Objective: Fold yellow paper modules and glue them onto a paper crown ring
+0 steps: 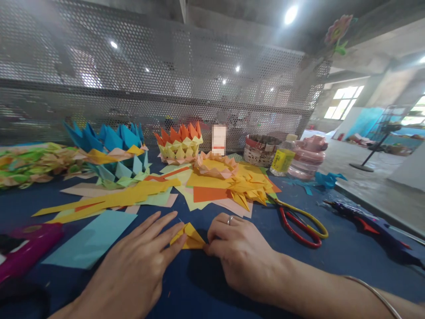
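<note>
A small folded yellow paper (191, 237) lies on the dark blue tabletop between my two hands. My left hand (142, 252) is open with its fingers spread, thumb and index finger resting on the paper's left side. Curled in a pinch, my right hand (244, 250) has hold of the paper's right corner. Just beyond, a pile of folded yellow paper pieces (250, 189) sits on loose coloured sheets. Left of my left hand is a light blue paper sheet (93, 239). Scissors (302, 223) with red and yellow handles lie to the right.
Folded-paper rings stand behind: blue (121, 139), orange and yellow (179, 144), and peach (215, 166). A glue bottle (283, 157) and pink jug (307, 159) are back right. A dark glue gun (375, 228) lies right, a magenta tool (33, 248) left. A perforated metal panel (199, 66) rises behind.
</note>
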Tool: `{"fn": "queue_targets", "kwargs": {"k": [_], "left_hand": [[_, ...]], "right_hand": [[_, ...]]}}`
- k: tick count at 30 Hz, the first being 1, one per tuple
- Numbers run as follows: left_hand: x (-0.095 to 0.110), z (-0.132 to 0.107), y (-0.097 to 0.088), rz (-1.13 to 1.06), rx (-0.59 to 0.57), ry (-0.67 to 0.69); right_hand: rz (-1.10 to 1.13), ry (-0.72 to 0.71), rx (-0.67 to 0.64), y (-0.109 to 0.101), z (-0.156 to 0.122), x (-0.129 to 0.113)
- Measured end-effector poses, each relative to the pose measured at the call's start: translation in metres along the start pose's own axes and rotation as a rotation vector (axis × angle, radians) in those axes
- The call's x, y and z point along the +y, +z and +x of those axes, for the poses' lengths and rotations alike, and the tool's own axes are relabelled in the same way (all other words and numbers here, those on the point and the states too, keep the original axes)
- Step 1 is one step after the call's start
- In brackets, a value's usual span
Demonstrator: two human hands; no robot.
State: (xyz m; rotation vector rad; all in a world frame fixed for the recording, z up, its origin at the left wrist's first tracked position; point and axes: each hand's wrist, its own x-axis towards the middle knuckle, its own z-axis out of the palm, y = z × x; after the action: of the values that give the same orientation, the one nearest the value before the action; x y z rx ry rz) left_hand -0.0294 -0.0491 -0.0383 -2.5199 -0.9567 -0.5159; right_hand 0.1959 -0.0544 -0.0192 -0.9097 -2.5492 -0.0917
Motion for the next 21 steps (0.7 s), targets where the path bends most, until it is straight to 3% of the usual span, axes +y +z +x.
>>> {"fn": "queue_targets", "kwargs": {"k": [5, 9, 16, 21], "left_hand": [[-0.0047, 0.0012, -0.0078, 0.152, -0.002, 0.102], [-0.0066, -0.002, -0.0083, 0.229, -0.001, 0.104], [-0.0055, -0.0058, -0.0037, 0.068, 0.078, -0.028], [-0.0053, -0.0077, -0.0004, -0.072, 0.136, 0.037]], "right_hand": [[0.013, 0.002, 0.004, 0.0005, 0.0, 0.0013], [0.016, 0.01, 0.013, -0.0005, -0.0005, 0.0013], [0.02, 0.003, 0.002, -0.0009, -0.0003, 0.0001], [0.001, 0.003, -0.004, 0.0004, -0.0002, 0.0009]]}}
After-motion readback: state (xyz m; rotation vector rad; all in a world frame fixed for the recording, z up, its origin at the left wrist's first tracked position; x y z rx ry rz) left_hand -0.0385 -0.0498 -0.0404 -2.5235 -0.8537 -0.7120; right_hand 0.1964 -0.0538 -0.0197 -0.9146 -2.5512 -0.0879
